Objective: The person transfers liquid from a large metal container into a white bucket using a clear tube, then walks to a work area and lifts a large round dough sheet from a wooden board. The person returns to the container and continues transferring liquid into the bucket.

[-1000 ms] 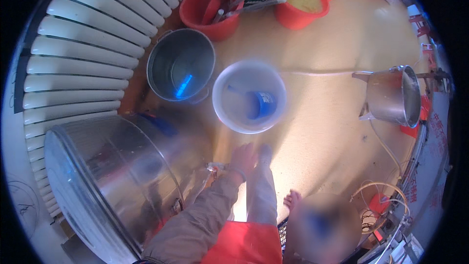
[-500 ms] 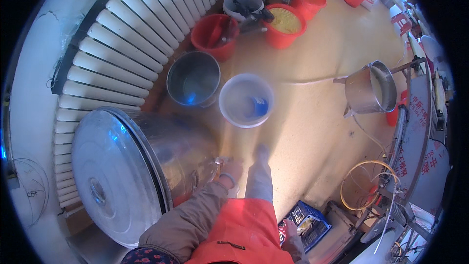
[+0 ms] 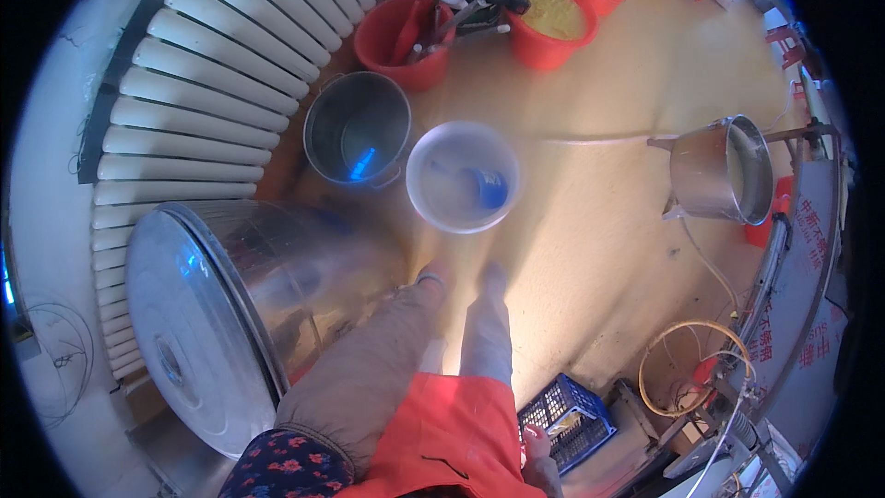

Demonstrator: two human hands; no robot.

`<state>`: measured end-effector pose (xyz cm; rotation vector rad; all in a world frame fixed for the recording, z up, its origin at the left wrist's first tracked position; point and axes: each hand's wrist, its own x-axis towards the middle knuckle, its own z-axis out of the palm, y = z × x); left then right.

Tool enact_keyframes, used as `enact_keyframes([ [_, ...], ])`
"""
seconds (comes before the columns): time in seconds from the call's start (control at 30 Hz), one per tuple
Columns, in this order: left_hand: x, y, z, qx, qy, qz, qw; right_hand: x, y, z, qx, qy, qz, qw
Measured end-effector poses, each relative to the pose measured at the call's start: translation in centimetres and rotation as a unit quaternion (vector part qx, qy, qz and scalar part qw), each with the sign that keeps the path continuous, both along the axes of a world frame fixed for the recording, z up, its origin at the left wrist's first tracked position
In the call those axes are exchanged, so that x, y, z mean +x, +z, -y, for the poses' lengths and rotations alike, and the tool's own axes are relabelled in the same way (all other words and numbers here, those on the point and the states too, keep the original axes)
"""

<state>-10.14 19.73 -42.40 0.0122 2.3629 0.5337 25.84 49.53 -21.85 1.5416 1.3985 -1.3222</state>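
My left hand (image 3: pixel 434 275) reaches forward past the big lidded steel drum (image 3: pixel 295 267), just short of a white bucket (image 3: pixel 466 226). Blur hides its fingers, so I cannot tell whether it is open or closed. Inside the bucket lies a blue object (image 3: pixel 491 189), in pale hazy contents. My right hand (image 3: pixel 537 444) hangs low at the edge of my red apron (image 3: pixel 452 433), beside a dark blue plastic crate (image 3: pixel 590 438). Its fingers look curled round something small, red and white, that I cannot make out.
An open metal pot (image 3: pixel 323 143) stands left of the bucket, by the white radiator (image 3: pixel 194 138). Red buckets (image 3: pixel 378 51) line the back, one with yellow contents (image 3: pixel 550 14). At right are a steel pot on a stand (image 3: pixel 705 175) and a coiled hose (image 3: pixel 650 378).
My left hand has moved forward from the tap area on the drum's side toward the white bucket. The view has shifted slightly. My right hand stays by the crate.
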Motion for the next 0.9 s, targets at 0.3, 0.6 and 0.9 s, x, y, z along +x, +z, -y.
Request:
enact_keyframes([
  [0.3, -11.2, 1.2, -6.3, -0.013, -0.021, 0.009, 1.000, -1.4, -2.6, -3.5, 0.023, -0.003, 0.033, 0.999],
  [0.6, -14.5, -2.1, -8.9, 0.037, -0.015, 0.006, 0.999, -4.8, -2.2, -4.7, -0.029, -0.066, 0.037, 0.997],
  [0.9, -14.8, -3.2, -8.5, 0.080, -0.062, 0.035, 0.994, -4.4, -3.0, -4.8, -0.027, -0.053, 0.028, 0.998],
])
